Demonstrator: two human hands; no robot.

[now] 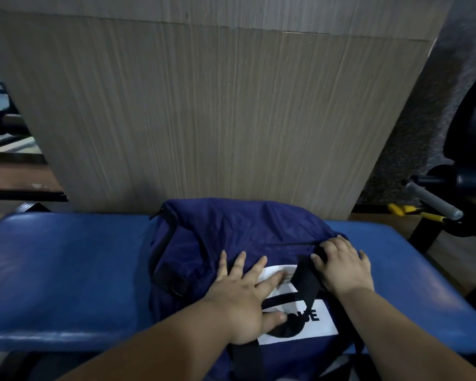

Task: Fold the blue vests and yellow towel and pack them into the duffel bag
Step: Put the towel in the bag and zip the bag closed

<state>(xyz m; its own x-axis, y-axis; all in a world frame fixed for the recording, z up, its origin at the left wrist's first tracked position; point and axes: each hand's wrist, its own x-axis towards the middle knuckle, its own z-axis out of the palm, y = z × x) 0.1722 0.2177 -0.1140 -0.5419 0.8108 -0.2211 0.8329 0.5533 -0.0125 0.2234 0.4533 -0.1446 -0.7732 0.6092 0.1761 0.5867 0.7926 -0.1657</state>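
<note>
a dark blue duffel bag [231,229] lay on the blue padded table [66,257], at about 6 o'clock in the view, its far end bulging toward 12 o'clock and its near end running out of the bottom edge. its top was drawn together, with a thin dark zip line crossing toward 3 o'clock. the left grip [245,292] was wide open and pressed flat on the bag, fingers spread and pointing toward 1 o'clock. its fingertips reached onto the white printed panel [322,325] on the bag's near face, and its thumb lay low across the panel's black print. the right grip [344,268] sat at the bag's 3 o'clock end, fingers bent and closed over the upper part of the black strap [305,284], which ran down from it toward 7 o'clock across the white panel. the two grips were near each other but apart, with the strap between them. a second black strap, the side strap [171,281], hung down the bag's 9 o'clock end. behind the table, from 10 to 2 o'clock, stood a pale wood-grain panel [217,119]. at 3 o'clock, beyond the table's corner, a dark machine carried a grey bar handle [432,199], and small yellow pieces [396,209] lay just below it. the printed letters were partly hidden by the strap and could not be read whole.
</note>
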